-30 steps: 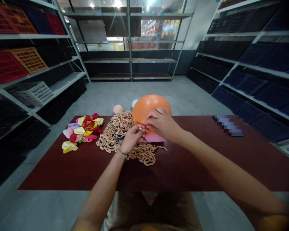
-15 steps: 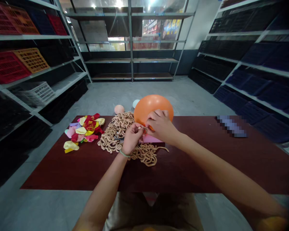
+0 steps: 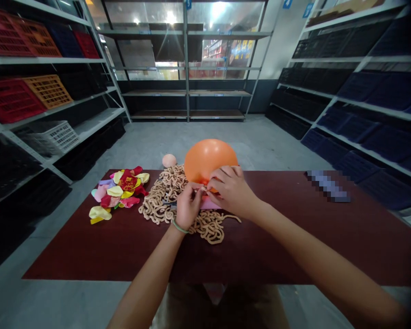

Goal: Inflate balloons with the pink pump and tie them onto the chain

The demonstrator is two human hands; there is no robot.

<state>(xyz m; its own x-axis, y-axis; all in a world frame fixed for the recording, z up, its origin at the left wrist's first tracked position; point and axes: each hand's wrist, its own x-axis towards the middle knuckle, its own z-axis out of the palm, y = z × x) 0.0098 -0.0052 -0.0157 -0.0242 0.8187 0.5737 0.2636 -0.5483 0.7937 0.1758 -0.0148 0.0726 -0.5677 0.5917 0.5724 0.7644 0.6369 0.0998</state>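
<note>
An inflated orange balloon stands at the far edge of the table with its neck toward me. My left hand is closed in a pinch at the neck, its thumb and forefinger pressed together. Against it, my right hand also pinches at the balloon's neck with curled fingers. Something small and pale shows between the fingertips, too small to name. Beneath my hands lie a flat pink thing and a tangle of tan, cord-like strands. A dark object, partly hidden, rests among the strands.
Deflated balloons in several colours lie heaped on the left of the dark red table. A pale pink round thing is behind the strands. A blurred item lies at right. Shelves with crates flank the floor.
The orange balloon has shifted slightly left and turned, and now hides the pale round thing behind it. Both hands stay together at its neck with the fingers repositioned. The view has tilted up a little.
</note>
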